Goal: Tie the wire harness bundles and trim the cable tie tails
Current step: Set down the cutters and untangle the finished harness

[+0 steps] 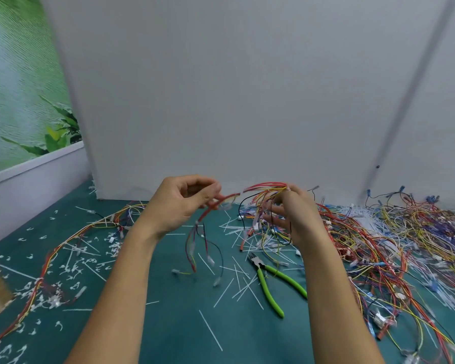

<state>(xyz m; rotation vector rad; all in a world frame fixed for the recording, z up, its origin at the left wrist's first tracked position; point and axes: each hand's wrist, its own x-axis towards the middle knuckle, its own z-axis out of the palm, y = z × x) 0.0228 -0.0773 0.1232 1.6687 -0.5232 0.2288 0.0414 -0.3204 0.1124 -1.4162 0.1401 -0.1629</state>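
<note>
Green table (174,334) bears loose wires (394,248), cutters (272,285), cable ties (237,282).

Views: one only, a wide-angle camera worn on my head.
Viewpoint: above and behind my own forearms.
Facing: forward and down, across the green mat (174,332) to the white partition (221,88).
Nearness: close, at arm's reach; my left hand (179,203) and right hand (297,216) sit mid-frame, the wire harness (268,189) between them.

Workshop bench (174,327) strewn with wire harnesses (394,240), cutters (267,290).
</note>
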